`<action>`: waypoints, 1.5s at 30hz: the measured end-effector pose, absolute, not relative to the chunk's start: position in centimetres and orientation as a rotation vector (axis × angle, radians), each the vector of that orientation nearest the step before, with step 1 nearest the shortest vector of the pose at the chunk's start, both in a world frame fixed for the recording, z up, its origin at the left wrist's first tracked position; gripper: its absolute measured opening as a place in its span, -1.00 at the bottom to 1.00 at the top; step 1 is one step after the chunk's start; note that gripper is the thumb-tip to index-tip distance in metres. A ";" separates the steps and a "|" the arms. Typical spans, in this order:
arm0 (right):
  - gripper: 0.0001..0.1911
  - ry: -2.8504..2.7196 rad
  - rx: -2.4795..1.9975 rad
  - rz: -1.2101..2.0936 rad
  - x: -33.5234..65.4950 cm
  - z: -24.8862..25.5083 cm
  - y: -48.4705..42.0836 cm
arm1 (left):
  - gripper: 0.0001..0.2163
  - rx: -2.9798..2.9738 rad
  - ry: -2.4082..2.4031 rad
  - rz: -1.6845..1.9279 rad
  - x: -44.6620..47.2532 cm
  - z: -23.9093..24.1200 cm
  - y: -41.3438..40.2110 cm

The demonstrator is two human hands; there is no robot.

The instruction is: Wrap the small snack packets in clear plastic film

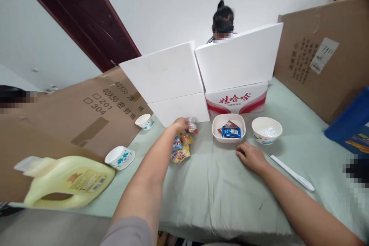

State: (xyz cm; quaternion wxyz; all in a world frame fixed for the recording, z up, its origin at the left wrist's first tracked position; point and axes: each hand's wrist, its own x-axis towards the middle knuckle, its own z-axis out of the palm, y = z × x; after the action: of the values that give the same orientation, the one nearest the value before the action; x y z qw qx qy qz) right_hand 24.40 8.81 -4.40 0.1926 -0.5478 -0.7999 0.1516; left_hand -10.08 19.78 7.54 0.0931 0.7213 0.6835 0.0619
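My left hand (pixel 181 123) reaches out over the table, its fingers closed on a small clear-and-red snack packet (pixel 192 126). Just below it lies a small pile of snack packets, among them a blue packet (pixel 177 144) and a yellow packet (pixel 181 155). My right hand (pixel 253 156) rests on the cloth with its fingers loosely bent and slightly apart, holding nothing. Right in front of its fingertips stands a white square bowl (pixel 214 132), in which a blue packet (pixel 231 132) lies on brown packets (pixel 230 123).
A paper bowl (pixel 267 138) with clear contents and a white utility knife (pixel 291 173) are at the right. Two paper cups (pixel 120 158) and a yellow jug (pixel 72 180) stand left. White boxes (pixel 236 98) and cardboard panels (pixel 325 50) edge the table; a person sits behind.
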 end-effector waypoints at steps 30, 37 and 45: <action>-0.68 -2.250 -1.618 0.210 26.1 -0.7 1.0 | -0.69 2.628 0.776 1.026 1.4 -3.3 4.1; -0.70 -2.526 -1.643 0.336 24.9 1.4 1.2 | -0.85 2.378 0.955 1.016 0.3 -3.0 4.2; -0.77 -2.293 -2.088 0.035 31.9 -1.0 2.8 | -0.36 2.290 1.121 0.995 1.1 -4.4 4.7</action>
State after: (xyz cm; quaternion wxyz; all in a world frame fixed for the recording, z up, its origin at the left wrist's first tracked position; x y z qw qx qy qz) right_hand 31.93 2.85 -1.00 0.0202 -0.6730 -0.7393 0.0113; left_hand 1.12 4.74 -4.45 0.2008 0.8196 0.4013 0.3562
